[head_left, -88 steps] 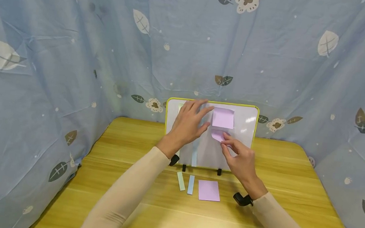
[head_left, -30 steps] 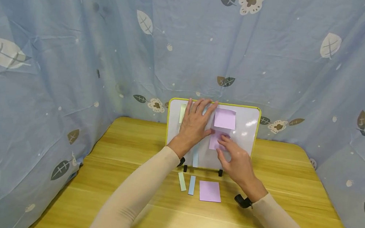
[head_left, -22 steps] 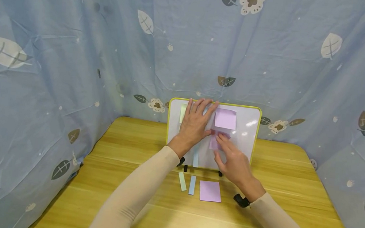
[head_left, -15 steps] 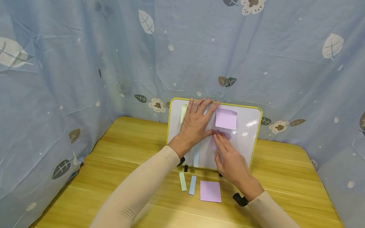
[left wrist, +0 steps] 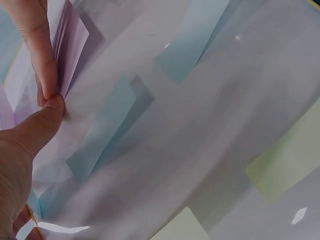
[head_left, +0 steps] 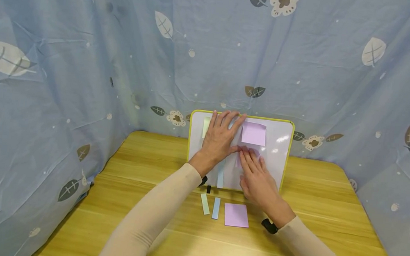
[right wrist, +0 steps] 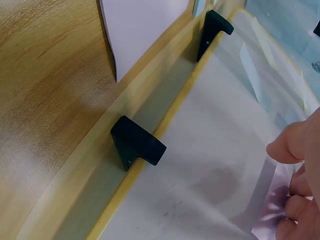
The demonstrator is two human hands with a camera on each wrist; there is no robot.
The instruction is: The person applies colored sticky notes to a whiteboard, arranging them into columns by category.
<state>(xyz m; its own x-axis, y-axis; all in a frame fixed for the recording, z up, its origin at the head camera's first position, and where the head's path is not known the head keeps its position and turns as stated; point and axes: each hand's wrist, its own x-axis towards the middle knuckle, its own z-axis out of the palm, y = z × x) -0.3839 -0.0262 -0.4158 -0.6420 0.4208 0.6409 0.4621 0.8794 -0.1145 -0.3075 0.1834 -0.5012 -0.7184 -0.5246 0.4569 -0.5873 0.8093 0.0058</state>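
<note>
A whiteboard (head_left: 273,163) with a yellow rim stands upright on the table. My left hand (head_left: 218,141) rests against its upper part, fingers spread towards the top edge. Its thumb touches the top left corner of the lower purple sticky note (head_left: 238,161). Over this note my right hand (head_left: 259,182) presses with straight fingers, hiding most of it. In the left wrist view, the note's free part (left wrist: 72,47) stands off the board beside the right fingers. Another purple sticky note (head_left: 254,133) is stuck above. Blue strips (left wrist: 107,125) and green strips (left wrist: 290,155) stick to the board further left.
On the table before the board lie a purple sticky note pad (head_left: 236,215), a blue strip pad (head_left: 216,208) and a green strip pad (head_left: 205,204). Black feet (right wrist: 137,142) hold the board's lower edge. A patterned blue curtain (head_left: 212,54) surrounds the table.
The right hand first pinched the lower purple note, then let it go against the board. Its fingers straightened and slid leftwards and up over it. The left hand settled flatter, its thumb at the note's corner.
</note>
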